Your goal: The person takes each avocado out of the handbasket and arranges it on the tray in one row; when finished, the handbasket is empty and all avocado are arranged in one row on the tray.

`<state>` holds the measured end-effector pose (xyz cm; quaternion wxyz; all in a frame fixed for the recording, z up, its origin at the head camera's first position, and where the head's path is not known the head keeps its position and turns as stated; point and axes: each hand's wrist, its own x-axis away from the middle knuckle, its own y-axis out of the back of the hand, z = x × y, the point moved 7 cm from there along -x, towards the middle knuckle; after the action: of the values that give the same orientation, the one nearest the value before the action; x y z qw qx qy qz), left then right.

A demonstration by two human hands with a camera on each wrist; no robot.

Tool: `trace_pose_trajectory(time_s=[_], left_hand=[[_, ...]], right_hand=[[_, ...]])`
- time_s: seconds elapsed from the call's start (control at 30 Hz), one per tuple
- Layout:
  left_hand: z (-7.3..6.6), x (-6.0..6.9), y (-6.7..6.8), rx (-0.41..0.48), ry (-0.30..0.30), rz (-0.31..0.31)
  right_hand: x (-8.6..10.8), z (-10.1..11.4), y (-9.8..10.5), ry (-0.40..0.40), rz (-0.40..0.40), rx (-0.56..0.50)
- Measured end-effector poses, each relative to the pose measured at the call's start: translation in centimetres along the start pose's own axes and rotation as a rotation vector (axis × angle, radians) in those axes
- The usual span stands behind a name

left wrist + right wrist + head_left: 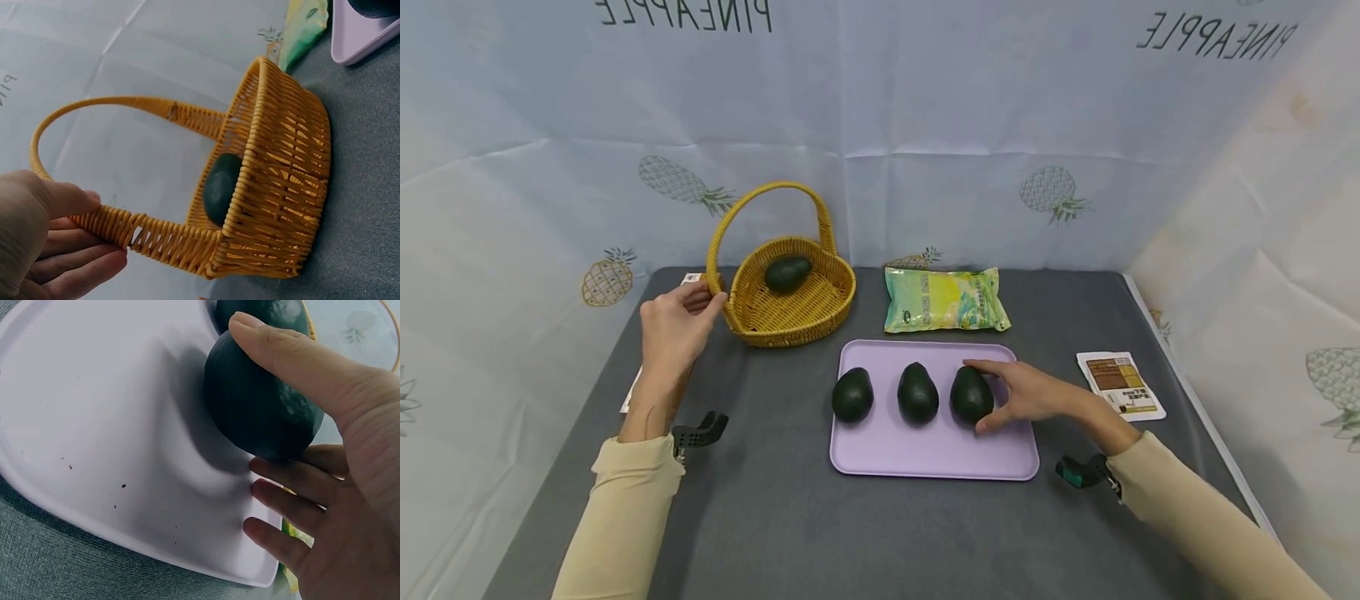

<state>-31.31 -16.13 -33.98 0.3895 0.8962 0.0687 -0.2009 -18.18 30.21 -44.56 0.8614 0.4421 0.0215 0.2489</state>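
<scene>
My left hand (676,327) holds the side of the handle of a yellow woven basket (790,337), thumb on one face and fingers on the other in the left wrist view. One dark green avocado (787,273) lies inside the basket. On a lilac tray (925,458) are three more avocados in a row: a left one (853,395), a middle one (917,394) and a right one (972,396). My right hand (1026,393) grips the right avocado, with the thumb on its near side and fingers on its far side. That avocado (262,400) is close to the tray surface.
Behind the tray lies a green and yellow packet (946,300). A white and brown pouch (1122,386) is on the grey table (880,542) at the right. Another white item (632,392) is partly hidden behind my left arm. Pineapple-print cloth (925,100) hangs around the table.
</scene>
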Motion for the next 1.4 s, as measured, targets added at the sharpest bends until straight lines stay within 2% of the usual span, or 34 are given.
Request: trace_pose_trajectory(time_s=[0.73,0.97,1.1,1.2,1.27,1.4], left_hand=[[0.3,0.2,-0.1,-0.002,0.042,0.013],[0.2,0.0,0.2,-0.002,0.012,-0.004],[0.3,0.0,0.3,-0.003,0.001,-0.017],[0.2,-0.1,0.0,0.005,-0.003,-0.021],[0.2,-0.1,-0.1,0.007,0.003,-0.018],[0.3,-0.1,-0.3,0.007,0.008,-0.011]], right_hand=[[-0.2,0.6,-0.2,0.01,0.002,0.036],[-0.4,1.1,0.1,0.001,0.001,0.037],[-0.9,2.6,1.4,-0.024,-0.036,0.018],[-1.8,4.4,2.7,-0.011,-0.09,0.006],[-2.8,6.2,3.5,0.006,-0.117,-0.02],[-5.9,10.2,4.4,-0.021,-0.134,-0.111]])
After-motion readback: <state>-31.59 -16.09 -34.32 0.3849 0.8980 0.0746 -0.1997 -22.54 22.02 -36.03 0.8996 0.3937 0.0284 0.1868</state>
